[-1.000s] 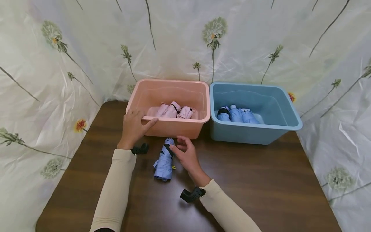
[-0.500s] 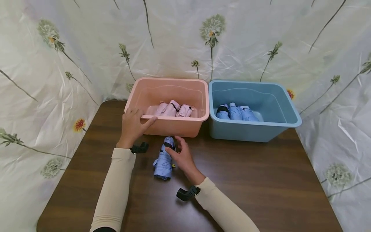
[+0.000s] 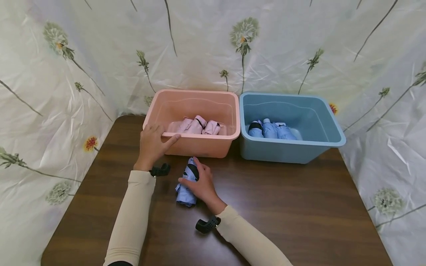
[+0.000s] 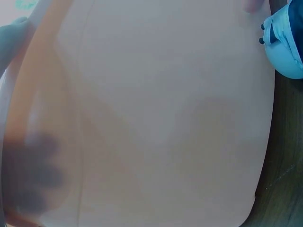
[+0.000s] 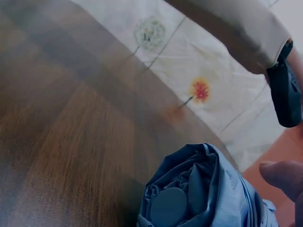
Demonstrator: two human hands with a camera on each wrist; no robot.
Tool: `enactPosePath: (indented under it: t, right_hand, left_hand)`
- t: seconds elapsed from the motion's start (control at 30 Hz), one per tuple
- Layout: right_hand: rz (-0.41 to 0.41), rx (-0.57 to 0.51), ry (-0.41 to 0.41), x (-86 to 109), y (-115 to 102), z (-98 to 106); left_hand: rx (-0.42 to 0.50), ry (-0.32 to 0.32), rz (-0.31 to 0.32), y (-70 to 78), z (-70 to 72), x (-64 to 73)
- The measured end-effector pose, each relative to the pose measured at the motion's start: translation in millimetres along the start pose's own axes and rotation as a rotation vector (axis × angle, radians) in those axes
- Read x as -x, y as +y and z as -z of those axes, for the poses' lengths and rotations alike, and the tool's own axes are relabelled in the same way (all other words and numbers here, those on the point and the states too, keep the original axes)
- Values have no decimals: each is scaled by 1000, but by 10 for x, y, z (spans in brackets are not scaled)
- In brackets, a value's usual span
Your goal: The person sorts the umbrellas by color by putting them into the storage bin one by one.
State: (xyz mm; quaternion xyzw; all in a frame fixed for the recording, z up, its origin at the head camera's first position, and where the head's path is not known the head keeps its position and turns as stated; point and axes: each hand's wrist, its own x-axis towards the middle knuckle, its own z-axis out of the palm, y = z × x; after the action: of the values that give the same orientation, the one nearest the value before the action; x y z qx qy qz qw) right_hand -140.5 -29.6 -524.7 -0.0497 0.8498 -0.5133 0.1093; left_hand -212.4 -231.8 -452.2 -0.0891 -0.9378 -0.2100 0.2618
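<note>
My left hand (image 3: 150,147) grips the near left corner of a pink plastic bin (image 3: 203,146), its thumb along the front rim. Folded pink umbrellas (image 3: 196,125) lie inside that bin. On the table in front of it lies a folded blue umbrella (image 3: 186,194) with a black band. My right hand (image 3: 203,184) is over this umbrella, the thumb reaching across to its left side and the fingers on its right. In the right wrist view, the thumb (image 5: 279,175) appears just off the fabric of the blue umbrella (image 5: 232,194). The right fingertips are partly hidden.
A blue plastic bin (image 3: 276,151) stands against the pink one on its right, with several folded blue umbrellas (image 3: 270,130) inside. Both bins are at the back of the brown wooden table (image 3: 286,207), before a flower-printed curtain (image 3: 196,40).
My right hand has moved left and slightly down, from beside the blue umbrella to over it. The left hand stays on the pink bin's rim.
</note>
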Motion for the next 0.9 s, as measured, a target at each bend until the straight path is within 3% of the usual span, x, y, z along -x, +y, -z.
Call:
enactPosePath:
  t: [0.43, 0.67, 0.9]
  right_hand:
    - [-27, 155, -100, -38, -74, -43]
    - [-79, 69, -132, -104, -37, -1]
    - [-32, -41, -163, -209, 21, 124]
  left_hand:
    - [0, 2, 9, -15, -13, 45]
    - [4, 5, 5, -15, -8, 51]
    - [10, 15, 1, 0, 1, 23]
